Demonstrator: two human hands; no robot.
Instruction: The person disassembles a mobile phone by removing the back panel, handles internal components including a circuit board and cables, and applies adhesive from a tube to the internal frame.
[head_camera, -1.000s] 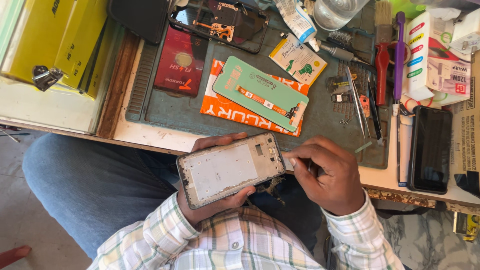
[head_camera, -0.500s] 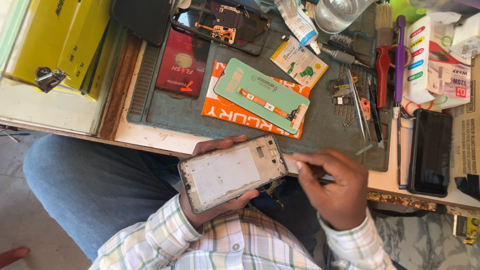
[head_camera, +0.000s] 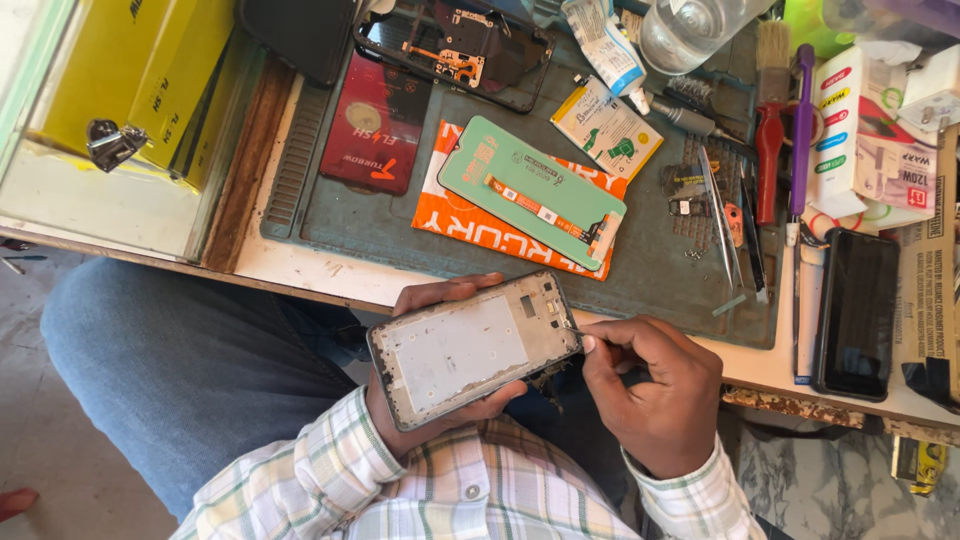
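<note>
My left hand (head_camera: 430, 400) cradles a bare phone frame (head_camera: 470, 345) from below, over my lap, with its pale inner plate facing up. My right hand (head_camera: 650, 385) is closed around a thin metal tool whose tip touches the frame's right edge near the top corner. Most of the tool is hidden inside the fist. On the workbench just beyond lies a green replacement screen panel (head_camera: 545, 190) with an orange flex cable, resting on an orange packet (head_camera: 450, 215).
A grey-green work mat (head_camera: 380, 235) covers the bench. On it are a dark red packet (head_camera: 375, 135), an opened phone body (head_camera: 455, 50), tweezers (head_camera: 718, 215), a red-handled brush (head_camera: 768, 150) and a purple toothbrush (head_camera: 802, 130). A black phone (head_camera: 857, 310) lies right; yellow boxes (head_camera: 140, 80) left.
My right hand has slid slightly lower and to the right along the frame's edge. The frame in my left hand has shifted a little.
</note>
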